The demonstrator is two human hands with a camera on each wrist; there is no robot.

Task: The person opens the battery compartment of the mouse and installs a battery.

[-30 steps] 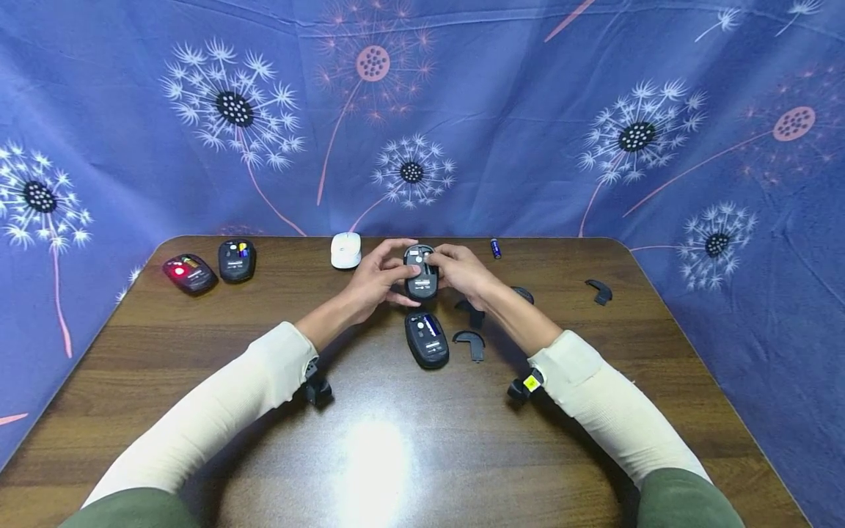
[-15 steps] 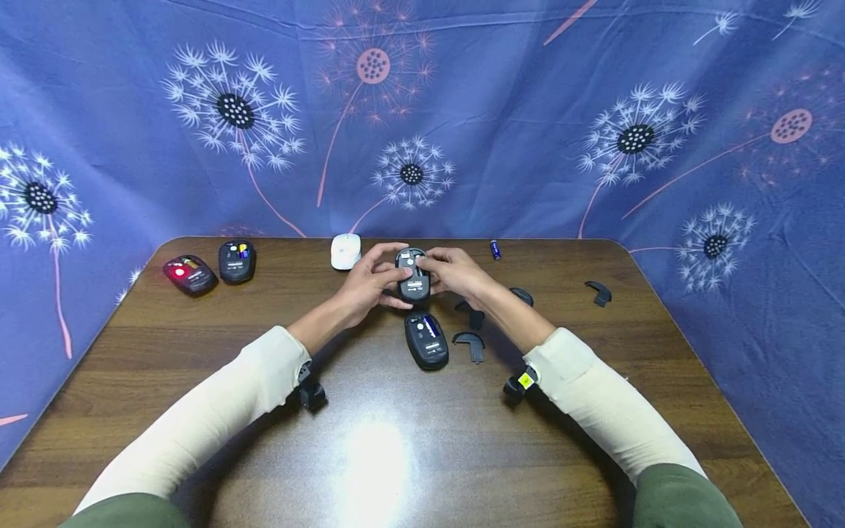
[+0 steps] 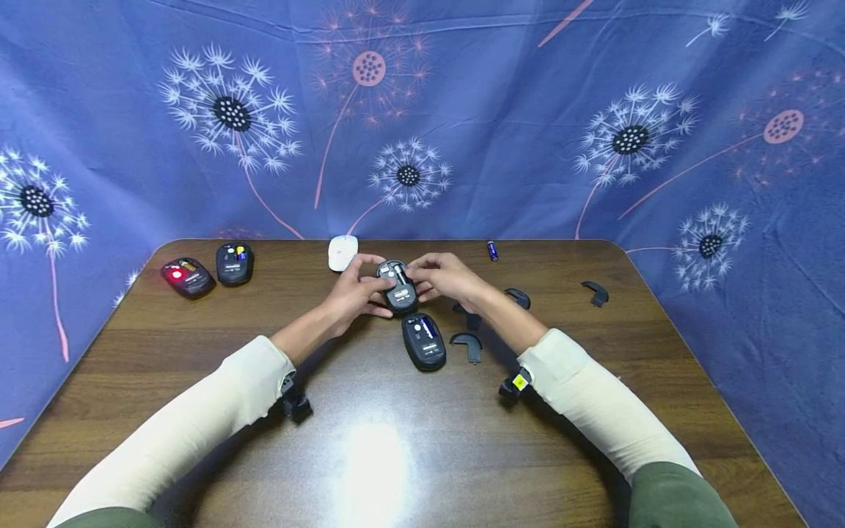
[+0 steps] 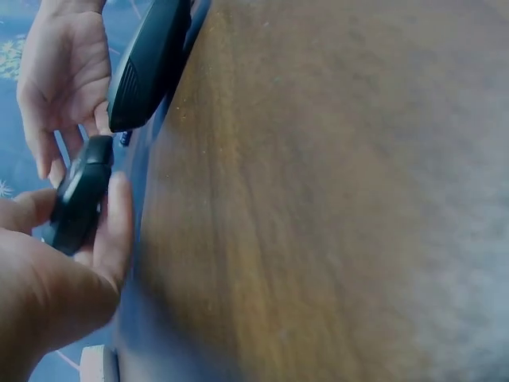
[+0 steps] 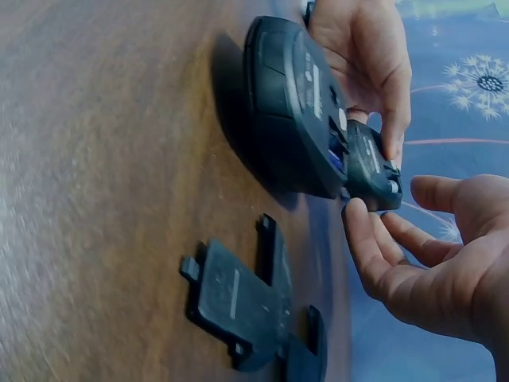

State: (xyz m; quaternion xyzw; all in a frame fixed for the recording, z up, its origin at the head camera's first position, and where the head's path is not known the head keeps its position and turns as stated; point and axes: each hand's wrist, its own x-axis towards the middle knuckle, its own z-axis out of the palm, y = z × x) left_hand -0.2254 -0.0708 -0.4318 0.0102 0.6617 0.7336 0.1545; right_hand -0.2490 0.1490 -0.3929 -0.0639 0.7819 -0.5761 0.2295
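My left hand (image 3: pixel 356 295) grips a black computer mouse (image 3: pixel 400 296), thumb on its upturned underside and fingers below. Its battery slot lies uncovered, and a pale piece shows in the slot's upper end. Close at the mouse's right side is my right hand (image 3: pixel 449 280); in the right wrist view its thumb and fingers stand apart around the end of the mouse. Nearer to me, a second black mouse (image 3: pixel 425 343) lies belly up with a blue battery (image 3: pixel 429 328) in its slot. Beside it lies a black battery cover (image 3: pixel 470 345), also seen in the right wrist view (image 5: pixel 238 298).
A white mouse (image 3: pixel 342 253) stands at the back edge. Two upturned mice lie at the far left, one with a red light (image 3: pixel 188 277), the other dark (image 3: pixel 234 264). Right of my hands are a loose blue battery (image 3: pixel 492 251) and more covers, one far right (image 3: pixel 595 294).
Both hands have moved left and slightly toward me with the mouse. The right thumb has come off the mouse's underside to its right edge, uncovering more of the slot.
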